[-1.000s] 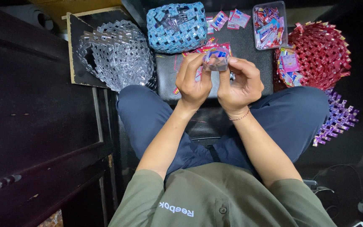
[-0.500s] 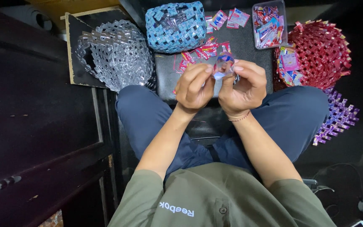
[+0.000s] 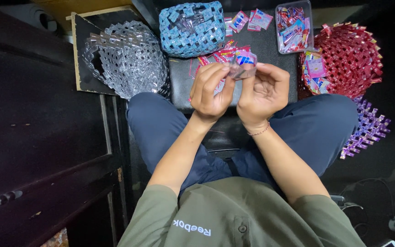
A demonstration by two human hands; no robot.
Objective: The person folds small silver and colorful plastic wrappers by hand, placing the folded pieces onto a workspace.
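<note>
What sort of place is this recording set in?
Probably a home craft corner on the floor. A person sits cross-legged folding a small wrapper piece with both hands, among a blue woven basket, a red woven basket and a clear tub of wrappers.

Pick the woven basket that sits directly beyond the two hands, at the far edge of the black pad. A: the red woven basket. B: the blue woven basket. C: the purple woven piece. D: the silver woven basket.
B: the blue woven basket stands at the far edge of the black pad, just beyond the left hand and right hand, which pinch a small folded wrapper between them.
</note>
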